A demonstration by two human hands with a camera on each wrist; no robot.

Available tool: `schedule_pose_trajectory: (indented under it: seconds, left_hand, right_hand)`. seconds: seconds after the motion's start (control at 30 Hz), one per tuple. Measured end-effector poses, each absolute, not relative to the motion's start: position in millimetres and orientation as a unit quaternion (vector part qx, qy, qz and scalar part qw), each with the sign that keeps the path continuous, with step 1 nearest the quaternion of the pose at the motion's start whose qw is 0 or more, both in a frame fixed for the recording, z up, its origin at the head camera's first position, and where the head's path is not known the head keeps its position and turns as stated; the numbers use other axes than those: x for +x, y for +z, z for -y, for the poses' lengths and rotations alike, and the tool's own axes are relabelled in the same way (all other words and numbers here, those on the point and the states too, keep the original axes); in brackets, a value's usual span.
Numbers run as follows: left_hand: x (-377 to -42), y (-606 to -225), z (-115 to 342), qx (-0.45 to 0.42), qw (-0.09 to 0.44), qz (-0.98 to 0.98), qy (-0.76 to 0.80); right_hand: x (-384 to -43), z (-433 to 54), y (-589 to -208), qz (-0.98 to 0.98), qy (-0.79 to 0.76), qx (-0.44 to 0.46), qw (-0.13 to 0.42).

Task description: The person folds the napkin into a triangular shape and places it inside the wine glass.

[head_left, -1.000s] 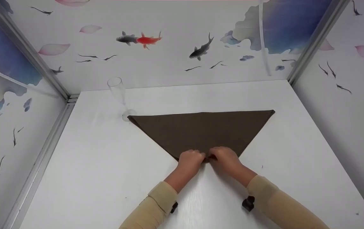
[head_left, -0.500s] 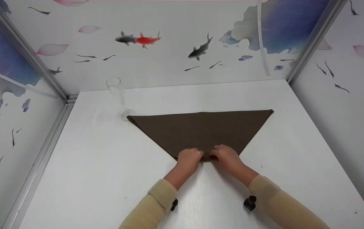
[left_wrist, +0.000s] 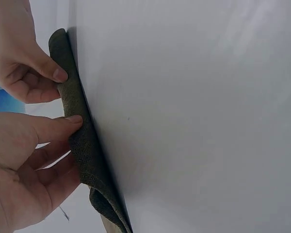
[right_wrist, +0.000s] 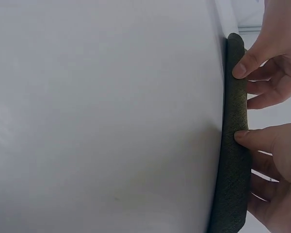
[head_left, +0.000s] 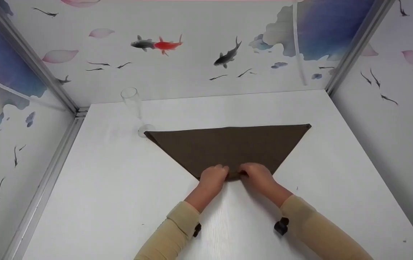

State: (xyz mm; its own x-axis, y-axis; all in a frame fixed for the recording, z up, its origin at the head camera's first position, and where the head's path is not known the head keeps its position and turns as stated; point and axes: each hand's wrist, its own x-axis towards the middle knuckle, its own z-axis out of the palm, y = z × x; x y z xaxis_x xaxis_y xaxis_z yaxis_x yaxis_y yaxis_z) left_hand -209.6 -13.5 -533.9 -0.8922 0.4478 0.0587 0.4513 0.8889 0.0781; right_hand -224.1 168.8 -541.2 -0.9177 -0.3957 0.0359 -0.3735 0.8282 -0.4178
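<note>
A dark brown cloth napkin [head_left: 228, 144] lies flat on the white table, its long straight edge at the back and its sides narrowing toward me. The near edge is turned over into a short roll [right_wrist: 233, 184]. My left hand [head_left: 213, 177] pinches this roll left of its middle, thumb on the near side and fingers behind. Just to the right, my right hand [head_left: 257, 175] grips it the same way, a small gap between the hands. In the left wrist view a loose fold [left_wrist: 104, 204] shows at the roll's left end.
An upright clear flute glass [head_left: 132, 103] stands at the back left, its foot right by the napkin's left corner. White panels printed with fish and petals enclose the table [head_left: 101, 202] at the back and both sides.
Both hands have moved slightly away from me along with the napkin's near edge, which has rolled a little farther over. The back edge and the glass have stayed put.
</note>
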Motion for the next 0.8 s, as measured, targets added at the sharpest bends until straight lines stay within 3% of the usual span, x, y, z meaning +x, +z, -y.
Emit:
schedule_pose_trajectory:
  seconds: [0.5, 0.8]
  left_hand:
    - [-220, -537, 15, -0.21, 0.021, 0.974, -0.083]
    - [-225, -539, 18, -0.19, 0.032, 0.98, -0.039]
  right_hand:
    - [-234, -167, -544, -0.966, -0.182, -0.182, 0.032]
    - [-235, -169, -545, -0.967, -0.152, -0.202, -0.031]
